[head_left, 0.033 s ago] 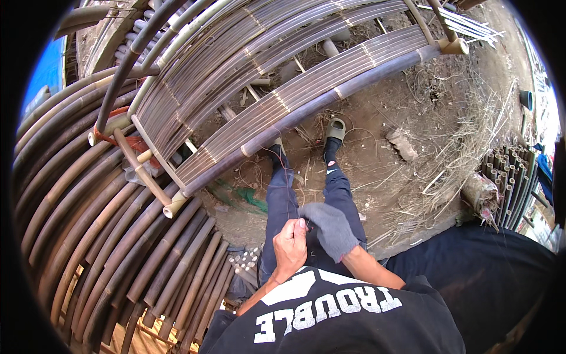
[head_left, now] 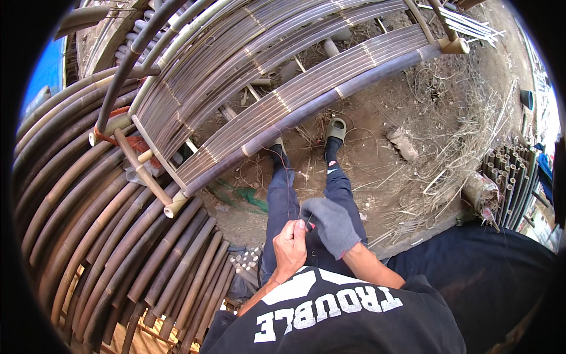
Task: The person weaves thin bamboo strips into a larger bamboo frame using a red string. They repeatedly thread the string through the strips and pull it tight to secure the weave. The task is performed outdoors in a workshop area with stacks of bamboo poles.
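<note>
My bare left hand [head_left: 289, 246] is closed, its thumb and forefinger pinching a thin dark strand [head_left: 288, 187] that runs up over my left leg. Close beside it, my right hand [head_left: 332, 227] wears a grey knit glove and has its fingers curled. A small red and black piece [head_left: 311, 226] shows between the two hands; most of it is hidden, so its kind is unclear. Both hands are over my lap. Beyond my feet stands a bamboo bench [head_left: 295, 127] with a slatted seat and a thick front pole.
Stacked bamboo poles [head_left: 118, 236] fill the left side. At the right stands a bundle of upright bamboo pieces [head_left: 507, 177], near a heap of dry strips [head_left: 454, 159] on the dirt ground. A dark cloth-covered shape [head_left: 471, 283] lies by my right side.
My gloved right hand has shifted slightly, and the red part between the hands shows more. My left hand stays in place.
</note>
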{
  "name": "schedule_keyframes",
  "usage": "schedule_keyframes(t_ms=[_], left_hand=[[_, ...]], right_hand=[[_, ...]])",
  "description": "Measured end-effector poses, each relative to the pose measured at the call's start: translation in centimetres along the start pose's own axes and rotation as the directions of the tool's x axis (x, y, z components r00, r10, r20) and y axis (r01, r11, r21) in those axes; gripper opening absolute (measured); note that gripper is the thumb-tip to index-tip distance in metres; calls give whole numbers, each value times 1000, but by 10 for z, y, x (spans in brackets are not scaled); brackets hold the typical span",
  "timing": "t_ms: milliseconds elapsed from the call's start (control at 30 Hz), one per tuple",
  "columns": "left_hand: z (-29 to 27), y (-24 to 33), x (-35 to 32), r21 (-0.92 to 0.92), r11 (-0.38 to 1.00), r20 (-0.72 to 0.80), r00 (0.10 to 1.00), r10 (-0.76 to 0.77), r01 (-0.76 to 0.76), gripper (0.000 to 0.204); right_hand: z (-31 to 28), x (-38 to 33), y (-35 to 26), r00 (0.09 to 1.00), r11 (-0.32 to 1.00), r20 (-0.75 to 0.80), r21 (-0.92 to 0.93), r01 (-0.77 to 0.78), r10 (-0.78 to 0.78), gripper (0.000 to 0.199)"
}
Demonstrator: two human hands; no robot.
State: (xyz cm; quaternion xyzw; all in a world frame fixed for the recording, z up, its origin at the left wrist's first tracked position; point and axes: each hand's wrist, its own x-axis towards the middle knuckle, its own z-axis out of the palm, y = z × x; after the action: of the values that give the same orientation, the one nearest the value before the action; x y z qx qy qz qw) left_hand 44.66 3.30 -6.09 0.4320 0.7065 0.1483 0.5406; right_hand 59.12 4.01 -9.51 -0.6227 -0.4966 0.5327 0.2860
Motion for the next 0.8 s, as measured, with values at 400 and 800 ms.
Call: schedule_keyframes(t_ms=[400, 800], left_hand=[[-56, -38, 22, 282, 946, -59, 981, 182, -159, 25], [-14, 57, 65, -288, 943, 186, 975, -118, 169, 28]], right_hand=[[-71, 21, -7, 850, 607, 112, 652, -454, 515, 21], [-46, 12, -25, 952, 930, 199, 243, -276, 231, 22]])
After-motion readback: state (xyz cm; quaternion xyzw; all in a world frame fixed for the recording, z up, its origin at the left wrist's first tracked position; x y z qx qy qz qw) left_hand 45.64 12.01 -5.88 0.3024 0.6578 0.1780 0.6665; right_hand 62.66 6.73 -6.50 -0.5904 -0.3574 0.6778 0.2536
